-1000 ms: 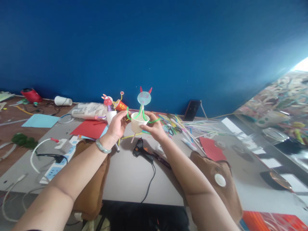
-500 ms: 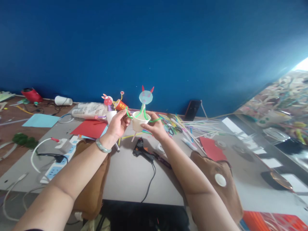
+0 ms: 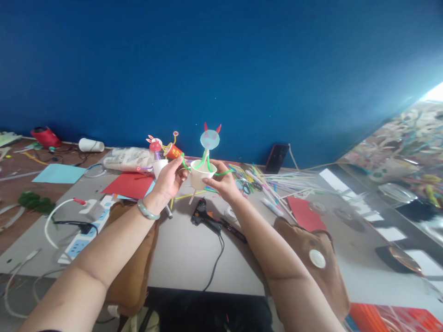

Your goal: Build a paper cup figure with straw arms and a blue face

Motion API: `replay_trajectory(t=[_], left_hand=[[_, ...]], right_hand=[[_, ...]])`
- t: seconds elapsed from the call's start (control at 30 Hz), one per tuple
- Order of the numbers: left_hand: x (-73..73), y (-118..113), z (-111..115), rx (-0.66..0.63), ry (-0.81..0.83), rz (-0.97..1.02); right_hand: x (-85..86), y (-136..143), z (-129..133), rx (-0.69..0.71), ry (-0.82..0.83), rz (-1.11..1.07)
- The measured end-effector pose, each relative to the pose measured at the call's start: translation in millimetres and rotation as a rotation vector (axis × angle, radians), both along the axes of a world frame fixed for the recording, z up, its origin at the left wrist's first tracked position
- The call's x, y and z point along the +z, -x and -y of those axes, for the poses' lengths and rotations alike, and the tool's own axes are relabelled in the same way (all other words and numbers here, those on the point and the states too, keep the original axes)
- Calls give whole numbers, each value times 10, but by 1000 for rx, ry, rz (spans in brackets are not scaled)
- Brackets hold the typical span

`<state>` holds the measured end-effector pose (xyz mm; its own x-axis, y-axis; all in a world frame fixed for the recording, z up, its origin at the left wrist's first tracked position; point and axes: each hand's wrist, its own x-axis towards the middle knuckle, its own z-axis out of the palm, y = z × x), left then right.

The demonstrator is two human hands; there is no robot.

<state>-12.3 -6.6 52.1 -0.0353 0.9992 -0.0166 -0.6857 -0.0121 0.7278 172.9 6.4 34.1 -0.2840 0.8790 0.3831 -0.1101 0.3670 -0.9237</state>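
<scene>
A white paper cup [image 3: 201, 177] is held up over the table, with a pale blue paper face [image 3: 209, 139] with red horns standing above it on a stem. Green pipe cleaners stick out from both sides of the cup, and a thin straw shows below it. My left hand [image 3: 172, 177], with a bangle on the wrist, pinches the green pipe cleaner at the cup's left. Fingers and thumb of my right hand [image 3: 224, 180] are closed round the cup's right side. Below the cup lies a black glue gun [image 3: 206, 217].
Behind my left hand stands another cup figure with a red face [image 3: 155, 146]. Straws and pipe cleaners [image 3: 273, 184] lie at the right. A power strip [image 3: 85, 235], red paper [image 3: 129, 184] and a brown cushion [image 3: 133, 272] are at the left. A phone [image 3: 277, 158] leans on the blue wall.
</scene>
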Motion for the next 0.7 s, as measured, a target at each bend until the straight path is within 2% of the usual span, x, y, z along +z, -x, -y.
replay_trajectory(t=[0.2, 0.4, 0.53, 0.7], left_hand=[[-90, -11, -15, -14, -76, -97], [-169, -50, 17, -275, -250, -326], [-214, -60, 11, -257, -282, -387], [-228, -51, -12, -202, -263, -359]], right_hand=[[-51, -1, -38, -73, -1, 5], [0, 50, 59, 47, 38, -6], [12, 62, 76, 50, 36, -5], [-18, 44, 26, 90, 79, -63]])
